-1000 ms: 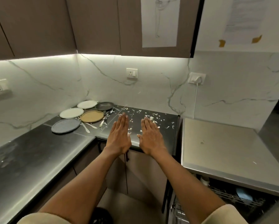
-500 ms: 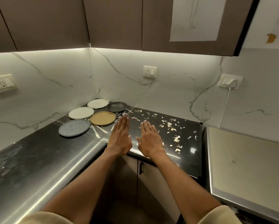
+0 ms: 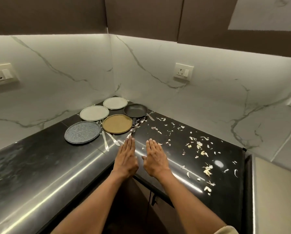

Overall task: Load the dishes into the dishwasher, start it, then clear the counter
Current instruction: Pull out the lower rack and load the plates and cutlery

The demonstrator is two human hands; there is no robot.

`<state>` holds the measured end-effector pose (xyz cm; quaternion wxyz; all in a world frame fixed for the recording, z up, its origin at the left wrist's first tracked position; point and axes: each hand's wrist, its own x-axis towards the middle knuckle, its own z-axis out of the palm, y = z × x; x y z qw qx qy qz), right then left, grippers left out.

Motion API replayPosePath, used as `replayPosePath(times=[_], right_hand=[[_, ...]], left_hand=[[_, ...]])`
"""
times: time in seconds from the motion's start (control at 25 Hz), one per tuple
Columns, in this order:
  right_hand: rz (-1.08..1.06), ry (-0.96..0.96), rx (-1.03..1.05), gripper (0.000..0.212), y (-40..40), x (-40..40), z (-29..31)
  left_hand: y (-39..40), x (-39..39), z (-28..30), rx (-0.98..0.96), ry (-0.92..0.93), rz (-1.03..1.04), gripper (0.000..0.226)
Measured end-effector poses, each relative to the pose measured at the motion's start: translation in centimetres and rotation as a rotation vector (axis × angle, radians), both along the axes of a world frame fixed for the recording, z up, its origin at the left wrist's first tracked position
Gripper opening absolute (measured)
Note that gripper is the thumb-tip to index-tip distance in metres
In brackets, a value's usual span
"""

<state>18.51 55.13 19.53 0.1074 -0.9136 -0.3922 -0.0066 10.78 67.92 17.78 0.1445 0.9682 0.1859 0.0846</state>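
Black desk (image 3: 40, 166) holds 4 plates grouped for loading; I hover my left hand (image 3: 126, 159) and right hand (image 3: 155, 159) flat, fingers straight, gripping nothing.

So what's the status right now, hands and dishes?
Left hand and right hand open, flat. Plates and pan untouched. Scraps litter counter.
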Motion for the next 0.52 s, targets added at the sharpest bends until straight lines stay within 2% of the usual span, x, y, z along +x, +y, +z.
replayPosePath(times=[0.52], right_hand=[[0.106, 0.159, -0.148, 0.071, 11.5, 7.7, -7.9]], left_hand=[[9.9, 6.5, -8.2, -0.119, 0.16, 0.082, 0.074]])
